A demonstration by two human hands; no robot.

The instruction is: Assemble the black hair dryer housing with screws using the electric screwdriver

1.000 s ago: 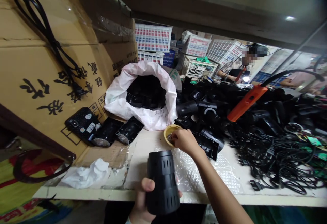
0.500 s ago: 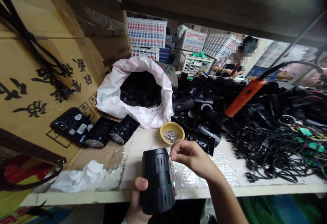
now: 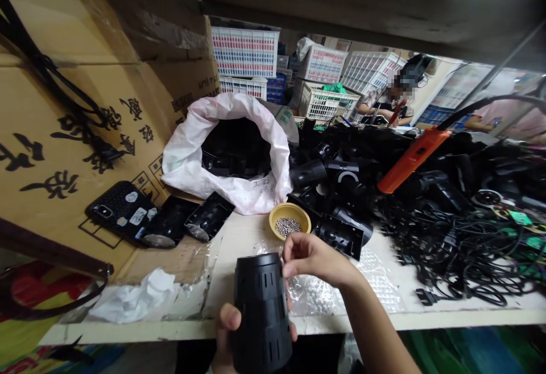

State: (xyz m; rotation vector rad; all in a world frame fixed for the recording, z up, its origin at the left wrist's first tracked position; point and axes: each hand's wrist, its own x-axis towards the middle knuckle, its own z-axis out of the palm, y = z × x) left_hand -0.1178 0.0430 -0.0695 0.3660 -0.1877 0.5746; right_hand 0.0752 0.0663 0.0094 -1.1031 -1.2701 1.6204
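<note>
A black cylindrical housing [image 3: 261, 311] with vent slots stands roughly upright in my left hand [image 3: 228, 328], whose thumb presses its left side while fingertips show at its right. My right hand [image 3: 313, 263] is pinched at the upper right edge of the housing; whatever lies between thumb and forefinger is too small or hidden to name. Just beyond that hand sits a yellow bowl [image 3: 273, 227] of small silver screws [image 3: 288, 226]. An open black half-shell [image 3: 341, 235] lies to the right of the bowl.
A white sack [image 3: 179, 157] of black parts stands behind. An orange electric screwdriver [image 3: 412, 160] hangs at right above piled black parts and cables [image 3: 460, 266]. On the left are a phone [image 3: 115, 212], black shells [image 3: 209, 214] and crumpled tissue [image 3: 134, 297]. A co-worker [image 3: 384, 106] sits beyond.
The housing has dropped slightly and shifted a little left with my left hand. My right hand's pinched fingers have closed in against the housing's upper right edge.
</note>
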